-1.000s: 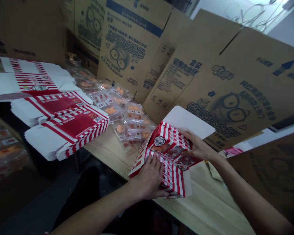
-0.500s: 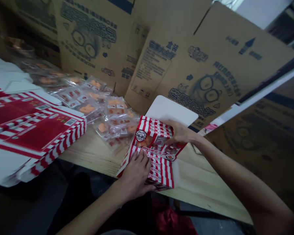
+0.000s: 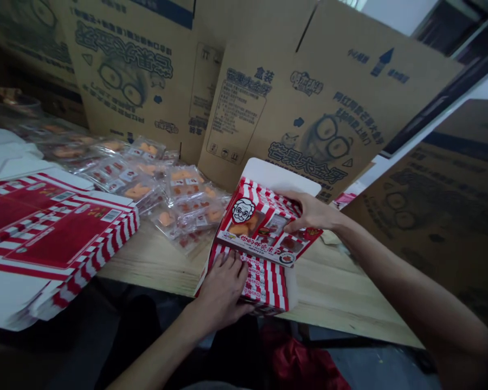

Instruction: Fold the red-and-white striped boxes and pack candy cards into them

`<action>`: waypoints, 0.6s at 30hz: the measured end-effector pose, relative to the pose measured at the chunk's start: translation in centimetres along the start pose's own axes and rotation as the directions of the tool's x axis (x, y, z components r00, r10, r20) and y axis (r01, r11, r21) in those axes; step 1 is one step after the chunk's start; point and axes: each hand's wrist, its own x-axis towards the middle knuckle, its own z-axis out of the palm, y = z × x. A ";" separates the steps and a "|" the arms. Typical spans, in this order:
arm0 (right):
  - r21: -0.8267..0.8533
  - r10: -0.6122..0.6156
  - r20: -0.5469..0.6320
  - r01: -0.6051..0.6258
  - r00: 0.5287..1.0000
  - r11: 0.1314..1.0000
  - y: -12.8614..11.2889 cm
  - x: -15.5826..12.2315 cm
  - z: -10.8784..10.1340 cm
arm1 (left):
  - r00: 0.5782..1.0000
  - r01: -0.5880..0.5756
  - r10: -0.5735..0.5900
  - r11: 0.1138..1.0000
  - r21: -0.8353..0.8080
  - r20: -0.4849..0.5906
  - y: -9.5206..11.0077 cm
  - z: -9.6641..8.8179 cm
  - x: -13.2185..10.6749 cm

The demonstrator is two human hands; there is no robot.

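Big cartons [image 3: 309,108] line the far edge of the table [image 3: 341,287], with flat-stacked boxes [image 3: 61,233] at its left end and loose packets [image 3: 187,195] between. At the near edge I've got one box [image 3: 256,227] half-folded: my right hand [image 3: 311,212] clasps its printed top, while my open left hand [image 3: 222,290] presses the striped panel [image 3: 264,284] down to steady it.
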 end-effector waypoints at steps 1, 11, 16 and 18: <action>0.053 0.009 0.021 -0.011 1.000 0.999 0.3 -0.2 0.1 | 1.000 -0.002 0.002 1.000 -0.005 -0.005 0.0 0.0 0.0; 0.246 0.005 0.230 -0.063 0.973 0.967 0.9 -1.1 -0.1 | 1.000 -0.023 0.021 0.996 -0.081 -0.020 0.1 -1.2 -0.1; 0.199 0.009 0.221 -0.054 0.975 0.978 1.2 0.8 1.9 | 0.999 -0.030 0.029 0.998 -0.049 -0.027 0.1 -1.3 -0.2; 0.148 0.002 0.169 -0.027 0.986 0.989 1.8 1.3 2.5 | 0.999 -0.040 0.039 0.999 -0.028 -0.035 0.0 -1.1 -0.2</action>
